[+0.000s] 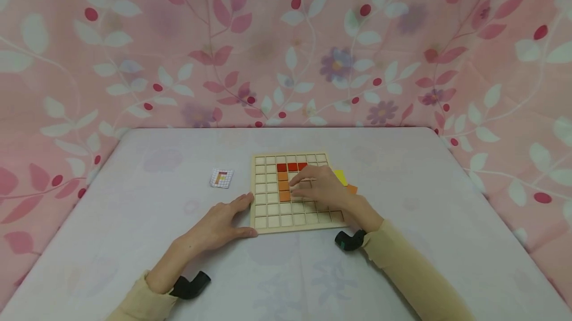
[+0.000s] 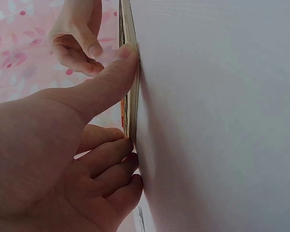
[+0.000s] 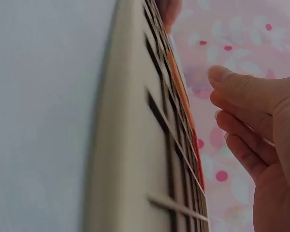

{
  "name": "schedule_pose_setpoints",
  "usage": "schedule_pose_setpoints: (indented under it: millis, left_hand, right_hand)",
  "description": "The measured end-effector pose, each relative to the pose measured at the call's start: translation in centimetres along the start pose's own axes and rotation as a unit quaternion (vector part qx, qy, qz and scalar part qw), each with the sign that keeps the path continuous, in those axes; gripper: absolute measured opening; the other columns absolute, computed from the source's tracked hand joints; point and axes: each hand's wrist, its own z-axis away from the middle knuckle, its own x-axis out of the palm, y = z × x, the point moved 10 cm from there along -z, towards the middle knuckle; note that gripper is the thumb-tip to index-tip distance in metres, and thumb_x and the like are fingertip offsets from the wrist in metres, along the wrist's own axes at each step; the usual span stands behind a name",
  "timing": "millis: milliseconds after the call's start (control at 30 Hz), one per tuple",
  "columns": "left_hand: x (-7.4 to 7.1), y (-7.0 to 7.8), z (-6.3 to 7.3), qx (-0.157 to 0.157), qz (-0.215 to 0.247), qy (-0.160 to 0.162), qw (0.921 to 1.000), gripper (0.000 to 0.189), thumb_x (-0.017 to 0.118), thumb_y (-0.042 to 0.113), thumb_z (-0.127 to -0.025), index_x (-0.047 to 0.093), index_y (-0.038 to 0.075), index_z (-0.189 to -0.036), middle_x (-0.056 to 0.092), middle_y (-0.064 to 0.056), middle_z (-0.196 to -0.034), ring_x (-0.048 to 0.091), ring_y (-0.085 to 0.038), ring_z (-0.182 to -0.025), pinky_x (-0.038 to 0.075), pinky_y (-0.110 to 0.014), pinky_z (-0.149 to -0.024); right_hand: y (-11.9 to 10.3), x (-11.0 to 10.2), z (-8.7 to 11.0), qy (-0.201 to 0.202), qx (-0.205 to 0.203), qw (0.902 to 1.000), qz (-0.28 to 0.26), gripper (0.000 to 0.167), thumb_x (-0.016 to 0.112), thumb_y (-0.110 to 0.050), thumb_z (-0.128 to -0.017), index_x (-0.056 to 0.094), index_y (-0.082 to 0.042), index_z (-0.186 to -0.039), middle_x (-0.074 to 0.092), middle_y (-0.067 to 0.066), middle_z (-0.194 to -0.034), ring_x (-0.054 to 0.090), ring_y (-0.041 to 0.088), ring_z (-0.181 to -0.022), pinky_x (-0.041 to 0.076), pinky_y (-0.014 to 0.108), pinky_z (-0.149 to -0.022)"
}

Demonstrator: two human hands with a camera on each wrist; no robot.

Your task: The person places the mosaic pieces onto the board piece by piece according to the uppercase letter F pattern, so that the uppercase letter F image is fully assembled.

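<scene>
A wooden grid board [image 1: 273, 210] lies flat on the table. Red tiles [image 1: 292, 167] form a row near its top, and orange tiles [image 1: 283, 187] run down a column below the row's left end. At the board's lower left, my left hand [image 1: 219, 226] rests thumb and fingertips against the edge, as the left wrist view also shows. My right hand [image 1: 323, 187] is above the board, just right of the orange column. In the right wrist view, its thumb and fingers [image 3: 244, 87] are loosely bent, with nothing seen between them.
A small pattern card [image 1: 221, 178] with a coloured figure on a grid lies left of the board. Yellow pieces [image 1: 340, 177] and an orange piece [image 1: 352, 189] show on the right, partly behind my right hand. A floral cloth [image 1: 286, 62] hangs behind the table.
</scene>
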Motion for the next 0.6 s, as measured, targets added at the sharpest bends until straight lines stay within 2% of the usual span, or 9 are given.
schedule_pose_setpoints:
  millis: [67,200,433,500,600]
  left_hand:
    - [0.0,0.1,0.0,-0.001,-0.002,0.0,1.0,0.091,0.082,0.04,-0.082,0.037,0.009,-0.155,0.039,-0.012,-0.158,0.035,-0.03,-0.147,0.036,-0.05,-0.115]
    - [0.0,0.2,0.0,0.001,-0.005,0.001,1.0,0.091,0.082,0.04,-0.082,0.037,0.008,-0.155,0.04,-0.013,-0.158,0.035,-0.03,-0.147,0.037,-0.05,-0.115]
    - [0.0,0.2,-0.1,0.003,-0.009,0.002,1.0,0.091,0.082,0.039,-0.082,0.038,0.008,-0.154,0.04,-0.013,-0.157,0.036,-0.031,-0.146,0.037,-0.05,-0.114]
    - [-0.1,0.3,-0.1,0.002,-0.009,0.003,0.9999,0.09,0.082,0.039,-0.082,0.038,0.009,-0.154,0.041,-0.013,-0.157,0.036,-0.031,-0.146,0.037,-0.05,-0.114]
    - [0.0,0.3,0.0,0.0,-0.006,0.003,1.0,0.09,0.082,0.039,-0.081,0.038,0.009,-0.154,0.04,-0.013,-0.157,0.036,-0.031,-0.146,0.037,-0.05,-0.115]
  right_hand:
    - [0.3,-1.1,0.3,0.008,0.001,0.9999,-0.01,0.021,0.086,-0.018,-0.078,0.079,-0.011,-0.097,0.076,-0.001,-0.094,0.069,0.017,-0.094,0.057,0.042,-0.086]
    - [1.8,-3.6,1.4,0.017,0.057,0.9979,-0.025,0.021,0.085,-0.018,-0.08,0.079,-0.011,-0.099,0.076,-0.002,-0.096,0.068,0.018,-0.098,0.054,0.049,-0.092]
    - [4.7,-7.7,4.3,0.041,0.125,0.9913,0.013,0.023,0.086,-0.023,-0.079,0.079,-0.017,-0.1,0.076,-0.005,-0.099,0.067,0.017,-0.104,0.048,0.05,-0.098]
    - [5.3,-8.6,5.1,0.047,0.136,0.9894,0.022,0.022,0.086,-0.023,-0.08,0.079,-0.019,-0.1,0.075,-0.006,-0.099,0.067,0.018,-0.104,0.049,0.052,-0.096]
    - [5.8,-9.8,6.0,0.056,0.131,0.9892,0.034,0.022,0.085,-0.022,-0.08,0.079,-0.018,-0.101,0.075,-0.004,-0.1,0.067,0.02,-0.102,0.05,0.054,-0.094]
